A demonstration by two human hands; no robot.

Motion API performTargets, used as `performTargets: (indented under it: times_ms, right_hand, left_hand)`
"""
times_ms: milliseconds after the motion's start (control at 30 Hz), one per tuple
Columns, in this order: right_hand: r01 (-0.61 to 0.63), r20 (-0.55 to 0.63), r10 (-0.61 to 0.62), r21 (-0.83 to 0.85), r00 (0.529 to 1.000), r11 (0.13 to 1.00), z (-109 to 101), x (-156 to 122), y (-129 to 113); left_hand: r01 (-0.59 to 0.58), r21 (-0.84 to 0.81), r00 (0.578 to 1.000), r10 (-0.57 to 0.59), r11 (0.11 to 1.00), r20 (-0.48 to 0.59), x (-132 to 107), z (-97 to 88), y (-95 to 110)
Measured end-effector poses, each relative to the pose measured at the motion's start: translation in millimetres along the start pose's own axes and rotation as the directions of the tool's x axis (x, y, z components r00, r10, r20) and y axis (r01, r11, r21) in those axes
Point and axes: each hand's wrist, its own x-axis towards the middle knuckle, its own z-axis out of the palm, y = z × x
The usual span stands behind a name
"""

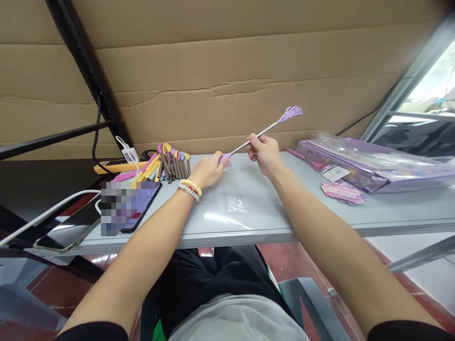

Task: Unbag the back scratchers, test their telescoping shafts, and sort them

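Behind everything we see a creased brown cardboard wall (227, 71), and below it a long pale grey tabletop (270, 208) over red floor tiles. At its right end lies a flat purple box in clear plastic (373, 166). At the left lies a bundle of coloured back scratchers (170, 163). Above the middle we find the lilac telescopic back scratcher (263, 131), extended and tilted up to the right. The left hand (208, 170) is wrapped round its handle, and the right hand (265, 154) pinches the steel rod.

Open tabletop (249, 222) lies between the scratcher pile (170, 166) and purple box (373, 166); cardboard wall (227, 71) blocks behind.
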Motion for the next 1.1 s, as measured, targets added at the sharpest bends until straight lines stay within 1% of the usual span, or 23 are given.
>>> performTargets:
  times_ms: [67,133,233,300,433,567,633,733,800,867,967,1033,1100]
  right_hand:
    - [-0.033,0.041,0.033,0.000,0.999,0.999,6.0,-4.8,6.0]
    - [-0.072,0.106,0.074,-0.021,0.992,0.997,13.1,-9.9,11.7]
    - [-0.119,0.215,0.132,-0.072,0.968,0.990,22.9,-16.2,18.1]
    - [-0.122,0.262,0.140,-0.083,0.955,0.989,27.3,-18.9,20.1]
    - [-0.134,0.262,0.146,-0.064,0.954,0.989,28.7,-21.2,17.1]
    - [-0.176,0.243,0.180,-0.039,0.953,0.984,26.5,-19.6,6.6]
    - [-0.208,0.213,0.202,0.008,0.956,0.978,29.2,-16.2,0.8]
    - [-0.269,0.098,0.259,0.116,0.961,0.956,42.6,-8.4,-5.2]
    - [-0.289,0.020,0.292,0.233,0.956,0.929,55.8,-2.8,-6.1]
    - [-0.285,-0.019,0.314,0.367,0.949,0.886,68.1,1.5,-4.0]
    - [-0.278,-0.011,0.332,0.518,0.943,0.809,77.1,3.5,3.2]
    - [-0.280,0.035,0.320,0.579,0.947,0.766,75.6,1.7,8.4]
    - [-0.277,0.093,0.281,0.614,0.955,0.739,71.1,-1.9,12.0]
  left_hand:
    - [0.012,0.006,1.000,-0.012,1.000,-0.008,-2.5,2.6,-0.6]
    - [0.001,-0.005,1.000,-0.001,1.000,-0.029,-2.9,6.3,0.8]
    - [-0.038,-0.038,0.996,0.035,0.999,-0.077,-0.6,11.2,6.3]
    - [-0.040,-0.072,0.995,0.033,0.997,-0.094,0.9,12.6,9.7]
    - [-0.014,-0.130,0.995,0.001,0.991,-0.102,1.3,11.8,11.8]
    - [-0.014,-0.156,0.992,-0.006,0.988,-0.125,1.2,11.6,11.1]
    - [-0.007,-0.166,0.991,-0.016,0.986,-0.134,1.9,11.9,11.5]
    - [0.017,-0.184,0.989,-0.044,0.983,-0.141,3.3,11.8,13.4]
    - [0.039,-0.194,0.986,-0.069,0.980,-0.153,3.7,11.2,15.2]
    - [0.070,-0.215,0.983,-0.105,0.974,-0.154,3.3,10.0,16.6]
    - [0.125,-0.284,0.980,-0.163,0.951,-0.112,2.3,7.9,16.4]
    - [0.162,-0.304,0.977,-0.196,0.939,-0.085,2.3,6.8,15.4]
    - [0.186,-0.274,0.973,-0.216,0.944,-0.083,3.1,6.4,14.7]
